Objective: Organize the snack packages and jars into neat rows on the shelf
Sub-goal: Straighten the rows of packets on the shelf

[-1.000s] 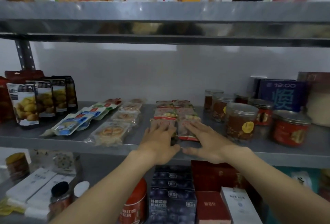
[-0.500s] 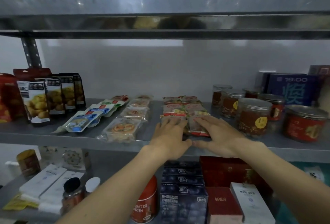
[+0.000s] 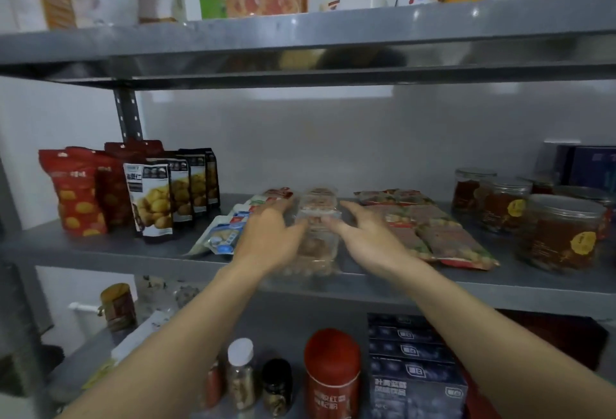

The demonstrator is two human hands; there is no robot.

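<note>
Head view: left hand (image 3: 270, 238) and right hand (image 3: 363, 235), both spread flat, flank a row of clear snack packs (image 3: 316, 228) running back from the middle shelf (image 3: 100, 251) front edge, seemingly squeezing them straight. Jars (image 3: 563, 231) stand toward its right end.

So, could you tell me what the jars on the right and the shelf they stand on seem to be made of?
The jars look like clear plastic, perhaps glass: dark brown contents show through the walls, under pale, slightly shiny lids. The shelf appears to be grey painted or galvanised metal, with a dull sheen and a perforated steel upright behind.
</note>
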